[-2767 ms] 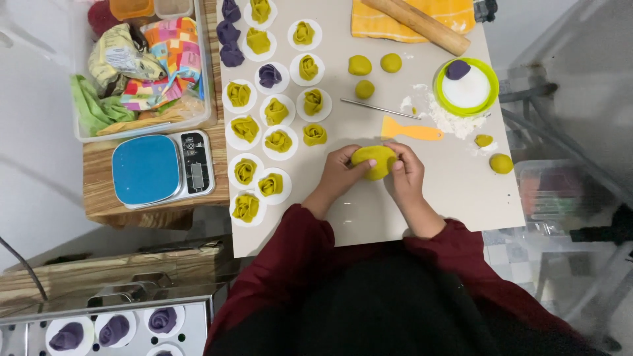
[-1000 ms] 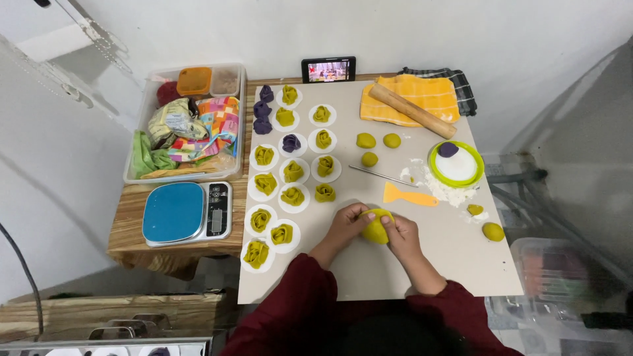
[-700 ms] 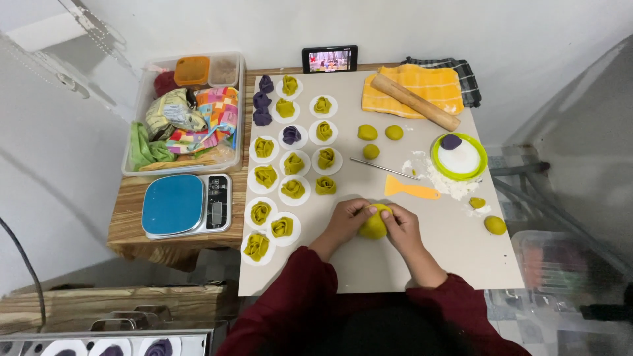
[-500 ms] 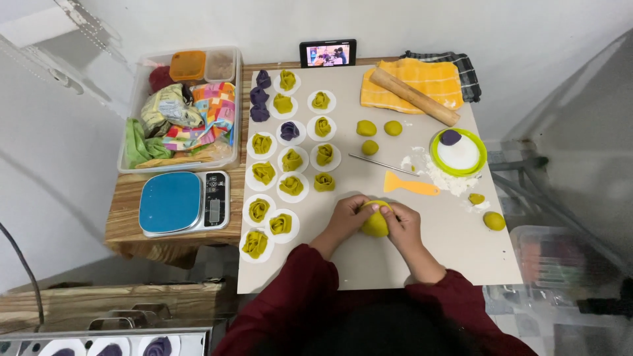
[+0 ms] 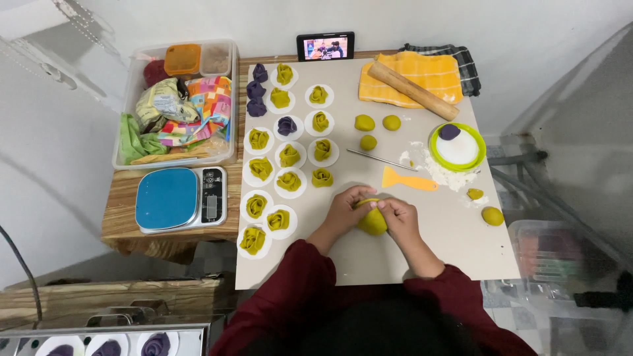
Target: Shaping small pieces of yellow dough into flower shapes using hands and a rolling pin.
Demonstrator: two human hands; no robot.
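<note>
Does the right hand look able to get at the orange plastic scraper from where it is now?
Probably yes. The right hand lies just below the orange plastic scraper with bare board between, though both hands are busy holding the yellow-green dough ball.

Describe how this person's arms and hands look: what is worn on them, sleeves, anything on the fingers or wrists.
Both arms are covered by long dark red sleeves that end at the wrists, cut plain with no visible pattern or marking. The left hand and the right hand are bare: no gloves. No ring, watch or bracelet can be made out, though the view is too small to rule out something fine on the fingers.
</note>
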